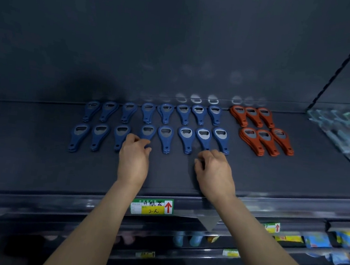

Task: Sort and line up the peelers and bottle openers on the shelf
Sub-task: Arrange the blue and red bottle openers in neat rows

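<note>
Head view: dark grey shelf (37, 161) was seen loaded with blue plastic bottle openers with metal inserts (165, 137), laid in two rows of eight, heads toward the back. Orange-red plastic bottle openers (264, 139) were stacked in two rows of three just to the right, apart from the blue set. Left hand (133, 158) was placed on the fourth front-row blue opener (147, 132), fingers (146, 148) curled round its handle. Right hand (214, 171) was held at the handle end of the seventh front-row blue opener (203, 138); fingers curled, actual grip could not be told. Green-and-yellow price label (152, 206) was fixed to the shelf's front edge.
</note>
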